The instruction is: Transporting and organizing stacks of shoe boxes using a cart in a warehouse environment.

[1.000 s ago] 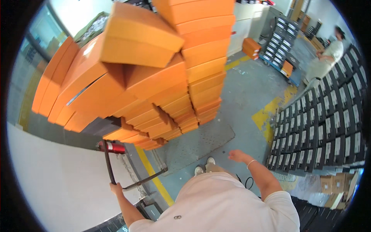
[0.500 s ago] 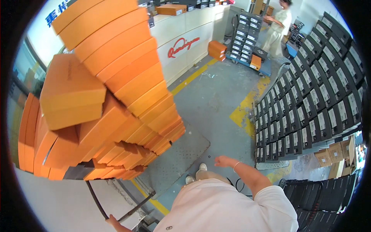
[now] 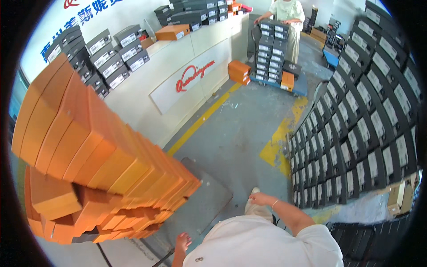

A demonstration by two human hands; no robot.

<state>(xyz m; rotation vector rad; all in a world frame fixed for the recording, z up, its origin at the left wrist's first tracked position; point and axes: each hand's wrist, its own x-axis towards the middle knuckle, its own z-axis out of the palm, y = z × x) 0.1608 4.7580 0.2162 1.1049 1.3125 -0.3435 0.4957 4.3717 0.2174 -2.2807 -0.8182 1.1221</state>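
Left hand [image 3: 182, 241]: fingers loosely bent, partly open, nothing visible in hold.
Right hand [image 3: 262, 200]: half curled, seemingly without a hold; ahead and right of the left hand, just beside a pale shoe [image 3: 255, 190] as seen from above.
Dark handle bar [image 3: 104, 255]: two stretches showing, one well left of the left hand, the other just beside its wrist; touching or apart, impossible to tell there.
Orange box stack [image 3: 111, 155]: left and forward of the left hand, near but apart; farther from the right hand, with a metal floor plate [image 3: 211, 196] between.
Stack's long axis: upright, splayed toward upper left by the fisheye bend; boxes lying flat, one upon another.
Nearer hand to the stack: left, clearly.
Skewed orange box [image 3: 55, 196]: well left of the left hand, askew on the stack's lower part, beside the tall column.
Black box stack [image 3: 356, 129]: right and forward of the right hand, pale labels facing inward; well apart from the left hand.
White counter [image 3: 173, 111]: forward of both hands, beyond the orange column, with dark boxes on top.
Blue cart [image 3: 301, 84]: farther ahead, loaded with labelled boxes [image 3: 269, 53].
Co-worker [image 3: 289, 11]: behind the cart, one hand at the load's top.
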